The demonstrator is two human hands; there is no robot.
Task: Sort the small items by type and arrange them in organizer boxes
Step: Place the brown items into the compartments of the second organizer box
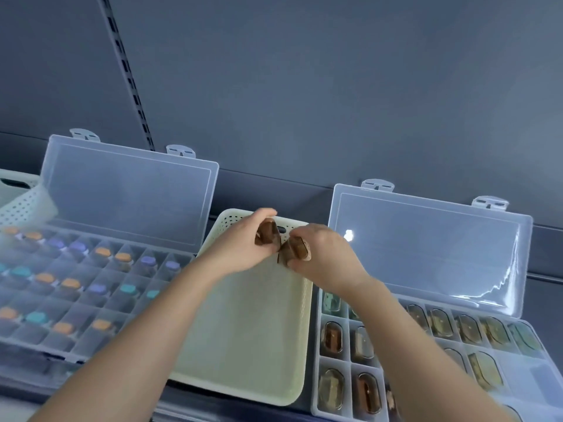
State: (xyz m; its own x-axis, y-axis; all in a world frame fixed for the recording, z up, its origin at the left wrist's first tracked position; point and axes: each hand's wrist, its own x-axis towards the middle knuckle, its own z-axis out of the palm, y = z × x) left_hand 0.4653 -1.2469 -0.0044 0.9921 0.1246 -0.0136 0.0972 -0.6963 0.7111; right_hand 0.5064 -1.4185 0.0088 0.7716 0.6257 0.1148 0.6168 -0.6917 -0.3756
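Brown oval piece [267, 236] sits gripped in your left hand [243, 243] above the far end of the cream tray [249, 330]; your right hand [327, 255] pinches a second brown piece [297, 253] just beside it.

The left box [91, 303] and right box [335, 373] are looking like clear, smooth plastic. The right lid [426, 257] is shining glossy. The tray [253, 330] is looking like matt plastic with tiny holes. The brown pieces [268, 236] are looking shiny.
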